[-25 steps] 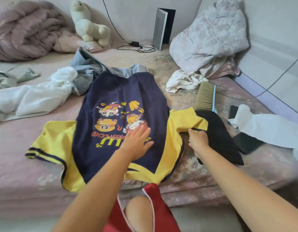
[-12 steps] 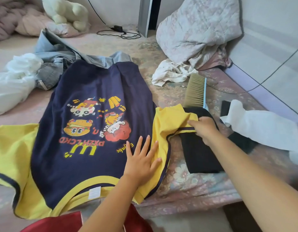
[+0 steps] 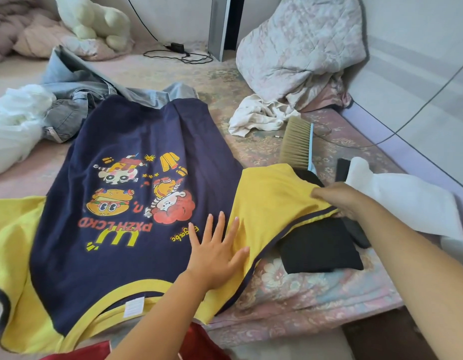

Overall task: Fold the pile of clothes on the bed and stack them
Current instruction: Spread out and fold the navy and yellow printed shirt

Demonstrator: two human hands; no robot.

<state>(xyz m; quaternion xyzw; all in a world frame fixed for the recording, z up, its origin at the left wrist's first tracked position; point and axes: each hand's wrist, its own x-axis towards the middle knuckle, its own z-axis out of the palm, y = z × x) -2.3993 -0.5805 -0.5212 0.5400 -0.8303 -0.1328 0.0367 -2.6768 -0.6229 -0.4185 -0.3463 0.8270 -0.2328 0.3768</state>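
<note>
Yellow sleeve point(image 3: 272, 196) now farther out

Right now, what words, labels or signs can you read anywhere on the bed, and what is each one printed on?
"DXZH LCKD": red letters, upside down from this view, on the navy and yellow T-shirt.
"W": large yellow letter below that line, same shirt.
Small yellow script beside the left hand: too blurred to read.
White neck tag inside the collar: no print legible.
Nothing else carries readable text.

Navy T-shirt point(image 3: 137, 203) (yellow sleeves) lies spread flat on bed point(image 3: 290, 302).
</note>
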